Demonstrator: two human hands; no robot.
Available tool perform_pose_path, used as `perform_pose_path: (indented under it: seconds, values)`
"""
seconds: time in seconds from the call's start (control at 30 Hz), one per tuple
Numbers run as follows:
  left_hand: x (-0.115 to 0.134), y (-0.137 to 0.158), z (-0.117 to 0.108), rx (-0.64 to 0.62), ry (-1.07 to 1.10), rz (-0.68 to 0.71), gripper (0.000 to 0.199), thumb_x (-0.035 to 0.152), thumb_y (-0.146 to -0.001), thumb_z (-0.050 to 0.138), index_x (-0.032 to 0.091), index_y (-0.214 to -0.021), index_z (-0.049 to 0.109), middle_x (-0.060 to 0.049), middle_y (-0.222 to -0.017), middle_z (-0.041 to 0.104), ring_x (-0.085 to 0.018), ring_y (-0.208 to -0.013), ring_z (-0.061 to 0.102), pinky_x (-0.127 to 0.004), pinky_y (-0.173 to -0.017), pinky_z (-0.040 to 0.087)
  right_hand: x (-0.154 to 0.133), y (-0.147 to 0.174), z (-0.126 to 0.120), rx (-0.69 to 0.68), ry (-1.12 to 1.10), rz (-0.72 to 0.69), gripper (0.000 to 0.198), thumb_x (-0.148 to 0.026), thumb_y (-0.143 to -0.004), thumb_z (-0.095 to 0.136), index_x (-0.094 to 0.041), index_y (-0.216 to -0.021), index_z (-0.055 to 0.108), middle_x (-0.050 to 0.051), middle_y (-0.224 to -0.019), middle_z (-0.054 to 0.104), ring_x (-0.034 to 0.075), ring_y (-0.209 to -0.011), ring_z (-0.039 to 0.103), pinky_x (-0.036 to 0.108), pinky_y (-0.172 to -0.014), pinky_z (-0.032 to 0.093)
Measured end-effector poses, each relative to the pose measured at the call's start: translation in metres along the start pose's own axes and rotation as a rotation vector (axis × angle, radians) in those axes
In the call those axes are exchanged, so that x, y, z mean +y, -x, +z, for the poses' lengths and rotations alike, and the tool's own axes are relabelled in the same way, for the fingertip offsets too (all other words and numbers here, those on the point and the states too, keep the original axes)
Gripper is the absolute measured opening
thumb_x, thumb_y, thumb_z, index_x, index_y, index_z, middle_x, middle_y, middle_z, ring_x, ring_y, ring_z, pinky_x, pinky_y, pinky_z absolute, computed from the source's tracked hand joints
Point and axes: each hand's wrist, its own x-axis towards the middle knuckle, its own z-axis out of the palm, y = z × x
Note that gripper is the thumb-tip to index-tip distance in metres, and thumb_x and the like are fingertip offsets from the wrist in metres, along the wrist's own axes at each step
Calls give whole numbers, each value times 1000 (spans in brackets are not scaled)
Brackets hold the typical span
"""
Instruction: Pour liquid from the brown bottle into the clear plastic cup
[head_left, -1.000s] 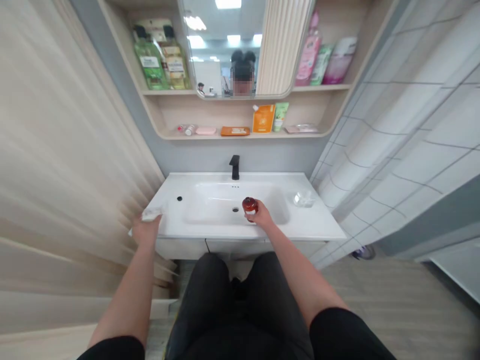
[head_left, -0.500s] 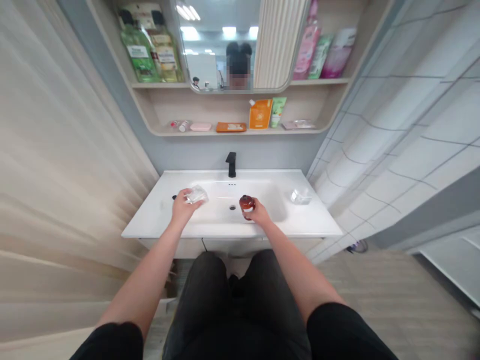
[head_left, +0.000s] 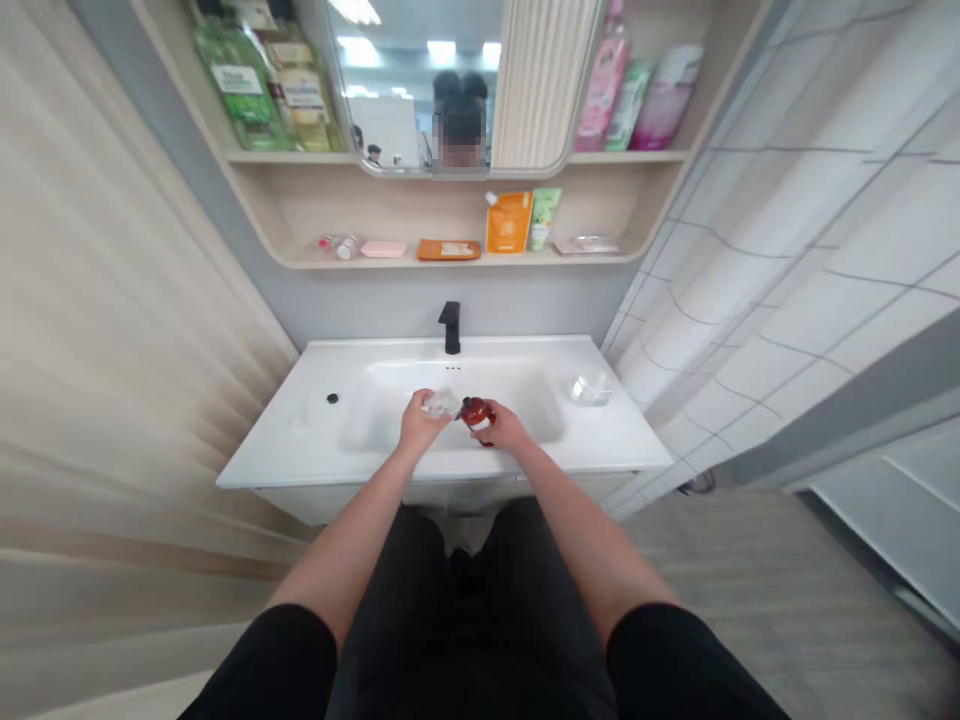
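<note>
My left hand (head_left: 421, 424) is closed around a small clear cup-like container (head_left: 442, 403), held over the white sink (head_left: 375, 385). Close beside it, my right hand (head_left: 504, 428) grips a brown-red bottle (head_left: 478, 414) with a white label. The bottle leans left, its dark neck pointing at the clear container; whether the two touch I cannot tell. On the counter to the left lies a small black round cap (head_left: 332, 398). A clear box-like container (head_left: 591, 389) sits on the counter to the right of the basin.
A black faucet (head_left: 451, 327) rises behind the basin. Above it, a shelf (head_left: 300, 263) holds an orange pouch (head_left: 509, 222), a green tube (head_left: 544, 218), a pink soap-like bar (head_left: 384, 249) and an orange packet (head_left: 448, 250). Bottles stand beside the mirror (head_left: 405, 80). A curtain (head_left: 112, 300) hangs at left.
My left hand has brought the clear container rightward to the bottle, uncovering the black cap. The bottle has tipped left in my right hand. The view has shifted slightly.
</note>
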Motion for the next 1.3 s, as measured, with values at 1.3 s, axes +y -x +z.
perform_pose_path:
  seconds: [1.3]
  values:
    - [42,-44,-50,-475,-227,261,85,31,-56,102,20,-138,78,-13,-140,75,-36,-130,72,-49,-120,53,7,2,1,41,-43,-135,88,-23,-65,97,-25,-149,67,11,-144,75,37,-132,72,52,-119,54]
